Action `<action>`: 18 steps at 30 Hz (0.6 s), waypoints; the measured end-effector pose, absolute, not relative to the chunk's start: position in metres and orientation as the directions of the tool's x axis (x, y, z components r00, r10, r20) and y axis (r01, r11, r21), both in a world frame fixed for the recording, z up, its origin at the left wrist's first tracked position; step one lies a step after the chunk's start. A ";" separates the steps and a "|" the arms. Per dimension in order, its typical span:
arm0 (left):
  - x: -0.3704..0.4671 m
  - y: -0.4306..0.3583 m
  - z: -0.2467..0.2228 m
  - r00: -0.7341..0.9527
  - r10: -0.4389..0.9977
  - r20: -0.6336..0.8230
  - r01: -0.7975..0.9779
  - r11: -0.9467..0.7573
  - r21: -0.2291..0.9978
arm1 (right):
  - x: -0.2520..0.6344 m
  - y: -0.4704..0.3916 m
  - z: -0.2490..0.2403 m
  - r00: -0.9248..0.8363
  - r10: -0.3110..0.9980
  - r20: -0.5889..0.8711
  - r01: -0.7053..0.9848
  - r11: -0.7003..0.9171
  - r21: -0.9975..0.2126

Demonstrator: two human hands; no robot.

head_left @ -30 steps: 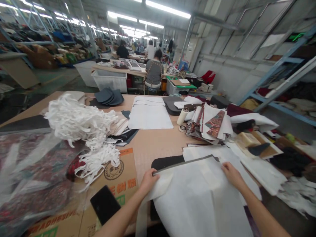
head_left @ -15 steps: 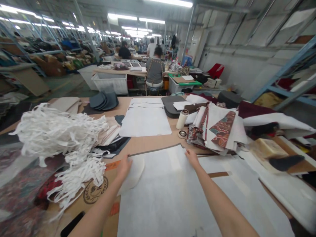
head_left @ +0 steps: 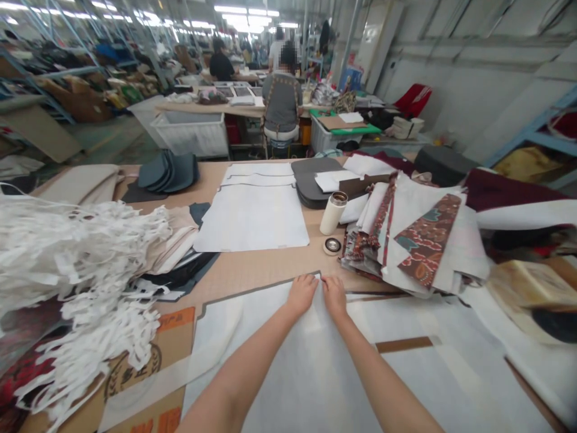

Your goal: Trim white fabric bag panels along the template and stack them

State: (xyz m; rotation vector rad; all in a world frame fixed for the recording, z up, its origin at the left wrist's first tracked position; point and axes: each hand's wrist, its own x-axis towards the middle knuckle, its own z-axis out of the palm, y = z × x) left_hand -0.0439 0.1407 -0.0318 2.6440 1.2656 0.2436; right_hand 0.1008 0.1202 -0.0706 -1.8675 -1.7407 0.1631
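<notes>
A large white sheet (head_left: pixel 288 385) with a dark grey edge strip along its far side lies in front of me. My left hand (head_left: pixel 303 293) rests at that far edge, its fingers bent over the strip. Close beside it on the right, my right hand (head_left: pixel 334 294) has its fingers pressed together at the sheet's far corner. A thin gap separates the two hands. Toward the left end of the sheet lies a translucent whitish strip (head_left: pixel 153 385), which runs down over a printed cardboard piece (head_left: pixel 178 343).
Beyond the hands lie stacked white panels (head_left: pixel 255 219). A cream bottle (head_left: pixel 333 214) stands by its lid (head_left: pixel 332 246), near patterned fabric pieces (head_left: pixel 428 240). White ribbons (head_left: pixel 90 252) heap up at left; dark blue pieces (head_left: pixel 169 174) sit behind. A seated person (head_left: pixel 282 99) is farther off.
My left hand has moved right along the sheet's far edge, from its left part to beside my right hand. The view has tipped downward, and the whitish strip now stretches onto the cardboard.
</notes>
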 end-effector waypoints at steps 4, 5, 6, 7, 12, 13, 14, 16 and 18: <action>-0.030 0.153 -0.029 0.614 0.789 0.023 0.761 -0.599 0.249 | 0.100 0.120 -0.077 0.189 0.924 0.332 0.830 0.030 -0.557; -0.031 0.155 -0.029 0.613 0.790 0.021 0.762 -0.598 0.251 | 0.100 0.120 -0.077 0.193 0.924 0.329 0.830 0.026 -0.557; -0.032 0.155 -0.029 0.609 0.793 0.022 0.764 -0.594 0.254 | 0.099 0.119 -0.077 0.191 0.926 0.326 0.836 0.021 -0.549; -0.032 0.156 -0.029 0.604 0.796 0.023 0.766 -0.589 0.256 | 0.098 0.119 -0.077 0.185 0.928 0.324 0.845 0.018 -0.534; -0.034 0.160 -0.029 0.649 0.759 0.059 0.732 -0.643 0.224 | 0.097 0.117 -0.078 0.160 0.920 0.359 0.882 0.031 -0.471; -0.033 0.161 -0.029 0.660 0.749 0.058 0.725 -0.656 0.211 | 0.098 0.116 -0.079 0.157 0.916 0.370 0.884 0.036 -0.466; -0.033 0.162 -0.029 0.666 0.744 0.054 0.723 -0.662 0.199 | 0.098 0.116 -0.079 0.154 0.913 0.377 0.886 0.042 -0.462; -0.034 0.164 -0.029 0.671 0.740 0.041 0.724 -0.666 0.177 | 0.098 0.115 -0.079 0.143 0.913 0.381 0.890 0.050 -0.454; -0.036 0.165 -0.029 0.684 0.729 0.038 0.716 -0.680 0.158 | 0.097 0.115 -0.078 0.134 0.916 0.378 0.895 0.052 -0.443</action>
